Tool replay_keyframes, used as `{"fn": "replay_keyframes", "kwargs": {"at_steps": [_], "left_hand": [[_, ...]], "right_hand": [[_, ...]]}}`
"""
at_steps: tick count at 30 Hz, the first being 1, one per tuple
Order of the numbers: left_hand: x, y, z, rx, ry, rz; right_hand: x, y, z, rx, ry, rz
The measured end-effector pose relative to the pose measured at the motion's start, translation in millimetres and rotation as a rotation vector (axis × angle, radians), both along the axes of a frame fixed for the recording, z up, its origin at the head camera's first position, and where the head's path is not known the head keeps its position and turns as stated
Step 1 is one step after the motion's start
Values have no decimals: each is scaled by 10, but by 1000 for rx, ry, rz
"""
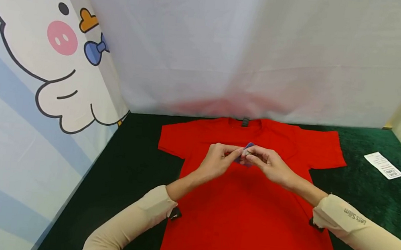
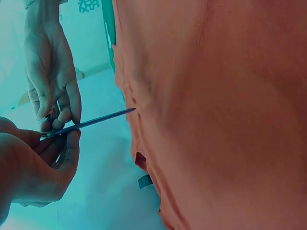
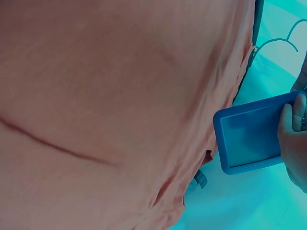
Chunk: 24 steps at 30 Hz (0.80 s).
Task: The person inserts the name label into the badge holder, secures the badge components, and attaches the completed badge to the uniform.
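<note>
Both hands meet over a red T-shirt (image 1: 239,209) spread flat, its collar toward the back. Between them is a flat blue badge holder (image 3: 249,134), a rounded rectangle with a raised rim. It appears edge-on in the left wrist view, as a thin blue strip. My left hand (image 1: 217,159) pinches the holder at its end, thumb against fingers. My right hand (image 1: 272,166) has its thumb and fingers curled on a small metallic piece (image 2: 50,115) at that same end. Fingers hide most of this piece. In the head view the hands cover most of the holder.
A white printed card (image 1: 383,165) lies on the dark green cloth (image 1: 354,188) to the right of the shirt. Behind the collar, with its dark label (image 1: 245,122), a white curtain (image 1: 200,52) hangs. A cartoon-printed panel (image 1: 15,123) stands along the left.
</note>
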<state>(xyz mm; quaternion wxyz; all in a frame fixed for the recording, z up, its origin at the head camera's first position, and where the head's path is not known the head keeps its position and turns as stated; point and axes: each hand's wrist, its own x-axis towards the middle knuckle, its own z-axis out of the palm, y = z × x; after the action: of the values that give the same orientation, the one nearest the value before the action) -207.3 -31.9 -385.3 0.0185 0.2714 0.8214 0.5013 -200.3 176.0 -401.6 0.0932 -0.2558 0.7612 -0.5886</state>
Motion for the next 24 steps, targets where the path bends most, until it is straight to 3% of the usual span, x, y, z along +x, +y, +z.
{"fn": "replay_keyframes", "kwargs": {"at_steps": [7,12,16,24], "left_hand": [[-6,5,-2,13,-27,8],[-24,-19,-2,89,-77,43],[-25,-55,30,96,-58,2],[-39,-99,87,117,-150,-41]], "right_hand": [[-5,19,-25,-30,21,26],[18,24,-30,-7,103,22],[42,11,-14,2,148,30],[40,90,60,0,-3,3]]}}
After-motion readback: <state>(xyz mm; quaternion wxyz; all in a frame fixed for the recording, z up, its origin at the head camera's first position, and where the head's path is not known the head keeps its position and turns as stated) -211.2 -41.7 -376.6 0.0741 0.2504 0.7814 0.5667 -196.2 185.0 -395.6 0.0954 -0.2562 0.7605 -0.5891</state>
